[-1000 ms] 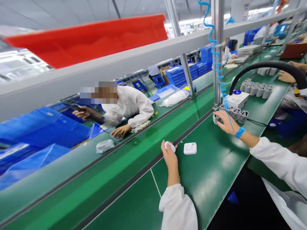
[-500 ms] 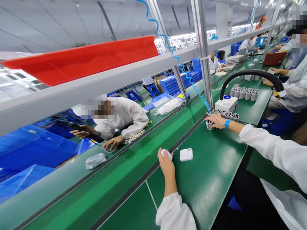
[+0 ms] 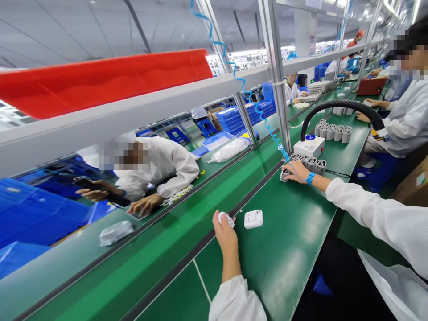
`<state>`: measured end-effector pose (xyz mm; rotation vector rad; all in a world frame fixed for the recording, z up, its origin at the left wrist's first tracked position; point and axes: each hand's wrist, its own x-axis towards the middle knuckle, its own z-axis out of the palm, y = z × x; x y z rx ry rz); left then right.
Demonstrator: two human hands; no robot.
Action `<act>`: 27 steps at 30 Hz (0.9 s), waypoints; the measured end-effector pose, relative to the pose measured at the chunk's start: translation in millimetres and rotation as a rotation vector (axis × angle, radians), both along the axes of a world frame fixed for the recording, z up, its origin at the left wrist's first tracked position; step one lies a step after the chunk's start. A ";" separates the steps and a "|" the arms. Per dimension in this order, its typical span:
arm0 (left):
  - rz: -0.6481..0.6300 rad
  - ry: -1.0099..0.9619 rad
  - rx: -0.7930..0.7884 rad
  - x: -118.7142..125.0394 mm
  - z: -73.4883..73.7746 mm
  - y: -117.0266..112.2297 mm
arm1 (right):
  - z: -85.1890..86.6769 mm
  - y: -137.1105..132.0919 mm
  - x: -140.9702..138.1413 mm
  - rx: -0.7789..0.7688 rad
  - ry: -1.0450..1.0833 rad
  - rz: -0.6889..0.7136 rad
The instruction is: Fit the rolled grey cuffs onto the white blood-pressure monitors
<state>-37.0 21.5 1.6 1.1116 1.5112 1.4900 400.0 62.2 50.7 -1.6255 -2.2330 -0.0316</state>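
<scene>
My left hand rests on the green bench with its fingers closed round a small white rounded part. A white square socket piece lies flat just to its right. My right hand, with a blue wrist strap and coiled blue cord, reaches far forward and grips a grey ribbed cylindrical part at the end of a row of like parts.
A white box with a black hose stands behind the row. More grey parts sit further along. A person leans on the opposite bench past the conveyor belt. Another person sits at the right. A red bin lies on the shelf.
The view has swung right and down along the line. My right hand has closed on the grey part at the row's end. My left hand keeps hold of the white part.
</scene>
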 end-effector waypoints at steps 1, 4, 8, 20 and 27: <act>0.003 0.000 0.006 0.5 0.1 -0.3 | -0.6 0.2 -1.3 0.009 0.000 -0.011; 0.020 -0.007 0.028 3.2 0.7 -1.5 | -0.9 0.3 -4.4 0.032 0.000 -0.033; 0.010 -0.002 0.052 5.6 0.5 -3.0 | 0.3 -0.7 -6.8 0.051 -0.009 -0.064; -0.003 0.030 0.031 2.2 0.1 -1.5 | -0.4 1.8 -20.6 0.097 -0.031 -0.167; 0.025 0.013 0.063 3.6 -0.4 -1.3 | -2.0 -3.7 -26.2 0.086 0.039 -0.152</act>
